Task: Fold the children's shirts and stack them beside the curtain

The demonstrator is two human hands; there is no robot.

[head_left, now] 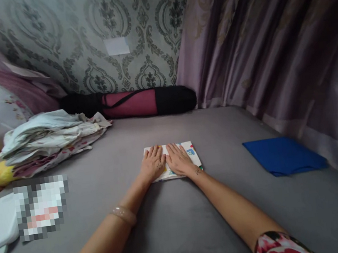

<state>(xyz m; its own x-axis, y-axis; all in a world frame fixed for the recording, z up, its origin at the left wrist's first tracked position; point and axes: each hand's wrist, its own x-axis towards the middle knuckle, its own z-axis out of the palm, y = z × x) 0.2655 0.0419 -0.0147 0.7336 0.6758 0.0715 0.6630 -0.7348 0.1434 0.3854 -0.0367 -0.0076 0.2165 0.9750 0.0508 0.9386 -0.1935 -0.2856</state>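
Note:
A small folded white cloth [187, 145] with colourful prints lies flat on the grey sheet in the middle of the view. On its left part rests my left hand [154, 162], palm down with the fingers stretched out. My right hand [178, 158] lies flat beside it, fingers pointing away from me, and the thumbs are close together. Both palms press on the cloth and hide much of its print. Its right edge shows layered folds. Neither hand grips anything.
A folded blue cloth [284, 154] lies to the right. At left are a pile of folded clothes [54, 136], a white power bank [4, 218] with a cable, and a blurred-out item [45, 207]. A black and maroon long bag [130, 104] lies along the wall.

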